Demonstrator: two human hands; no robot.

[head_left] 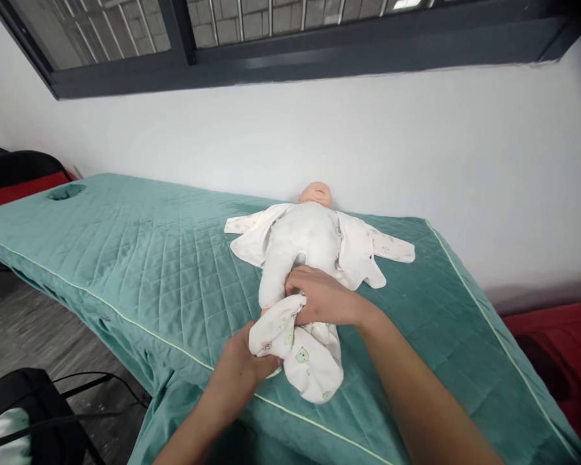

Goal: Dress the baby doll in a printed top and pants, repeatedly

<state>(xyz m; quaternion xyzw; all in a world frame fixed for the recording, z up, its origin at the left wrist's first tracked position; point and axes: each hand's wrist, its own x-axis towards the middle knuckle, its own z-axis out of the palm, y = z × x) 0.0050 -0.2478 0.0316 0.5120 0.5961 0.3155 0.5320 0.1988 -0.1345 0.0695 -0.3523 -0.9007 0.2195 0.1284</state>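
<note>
Across the green-covered bed [174,239], the white-clad doll [303,226] lies lengthwise towards you, head by the wall. Its leg on your left points down to the bunched printed garment [312,368], foot just beside the cloth. Your left hand [239,361], nearer that foot, pinches the garment; your right hand [326,297] curls at its upper edge, but you cannot tell how closed
</note>
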